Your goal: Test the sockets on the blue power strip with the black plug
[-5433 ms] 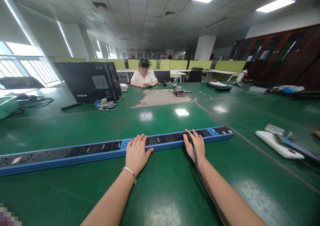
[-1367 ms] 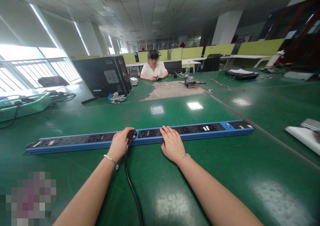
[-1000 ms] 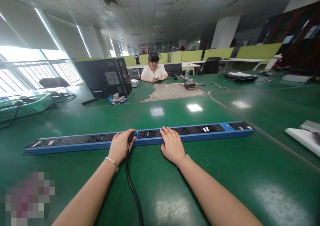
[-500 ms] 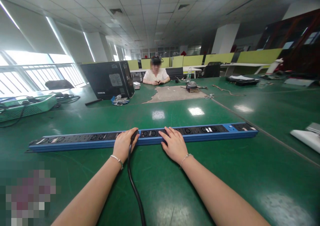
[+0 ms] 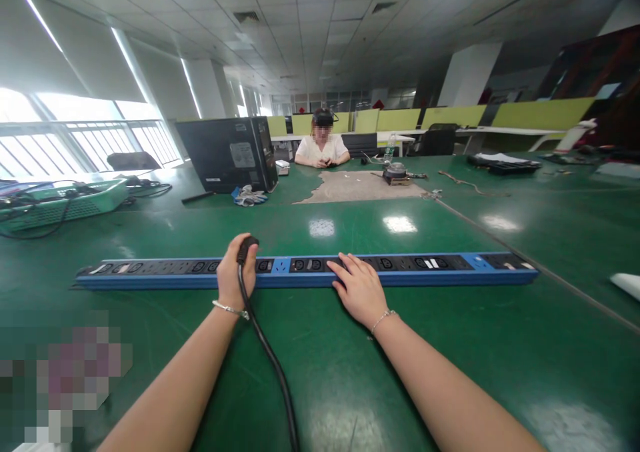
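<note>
A long blue power strip (image 5: 320, 280) with black socket sections lies across the green table. My left hand (image 5: 233, 272) is closed around a black power plug (image 5: 248, 247), raised just over the strip left of its middle blue socket. From the plug a thick black cable (image 5: 273, 359) runs down toward the bottom edge. My right hand (image 5: 361, 289) rests on the strip right of its middle, fingers spread and lying over the sockets. Its fingers hide some of the outlets beneath.
A black computer case (image 5: 225, 155) stands at the back left, with gloves (image 5: 249, 196) in front. A green basket (image 5: 75, 205) of cables is at the far left. Across the table sits a person (image 5: 323, 147). A round metal part (image 5: 395, 171) lies near a bare patch (image 5: 345, 189).
My left hand has lifted the plug up off the strip and moved left, uncovering the middle blue socket. My right hand stays on the strip. The view has shifted slightly.
</note>
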`<state>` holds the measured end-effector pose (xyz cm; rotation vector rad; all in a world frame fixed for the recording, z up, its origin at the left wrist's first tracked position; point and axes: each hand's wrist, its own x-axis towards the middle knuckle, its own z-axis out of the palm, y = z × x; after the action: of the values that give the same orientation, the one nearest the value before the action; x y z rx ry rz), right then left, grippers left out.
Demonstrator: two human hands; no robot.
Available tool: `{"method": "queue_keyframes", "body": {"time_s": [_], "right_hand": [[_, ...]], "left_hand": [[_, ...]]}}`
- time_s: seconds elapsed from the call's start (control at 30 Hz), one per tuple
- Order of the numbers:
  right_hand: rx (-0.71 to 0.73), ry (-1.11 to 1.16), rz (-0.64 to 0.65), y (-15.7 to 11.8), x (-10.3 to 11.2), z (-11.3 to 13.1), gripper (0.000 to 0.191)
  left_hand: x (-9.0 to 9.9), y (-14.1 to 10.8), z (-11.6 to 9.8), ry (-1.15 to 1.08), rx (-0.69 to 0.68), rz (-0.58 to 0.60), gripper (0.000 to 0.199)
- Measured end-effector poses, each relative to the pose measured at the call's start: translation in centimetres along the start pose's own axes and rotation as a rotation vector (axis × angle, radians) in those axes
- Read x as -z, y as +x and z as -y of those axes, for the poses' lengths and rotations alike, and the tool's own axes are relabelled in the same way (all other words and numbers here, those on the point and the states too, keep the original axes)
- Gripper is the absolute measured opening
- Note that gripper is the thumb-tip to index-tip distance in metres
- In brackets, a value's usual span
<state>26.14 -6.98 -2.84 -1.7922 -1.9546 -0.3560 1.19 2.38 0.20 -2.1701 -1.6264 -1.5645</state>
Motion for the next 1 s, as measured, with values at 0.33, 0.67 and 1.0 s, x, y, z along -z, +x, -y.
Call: {"method": "queue_keyframes", "body": {"time_s": [0.33, 0.67, 1.0], "right_hand": [[0.006, -0.014, -0.004, 0.1, -0.2, -0.2, 0.04], [0.009, -0.014, 0.004, 0.1, -0.2, -0.3, 0.04], [0.011, -0.017, -0.007, 0.2, -0.2, -0.3, 0.04]], "left_hand": [[3.5, 1.5, 8.0, 0.127, 0.004, 0.289, 0.042], [4.3, 1.9, 7.8, 0.181, -0.072, 0.367, 0.045], [4.1, 1.9, 8.2, 0.245, -0.17, 0.443, 0.045]]}}
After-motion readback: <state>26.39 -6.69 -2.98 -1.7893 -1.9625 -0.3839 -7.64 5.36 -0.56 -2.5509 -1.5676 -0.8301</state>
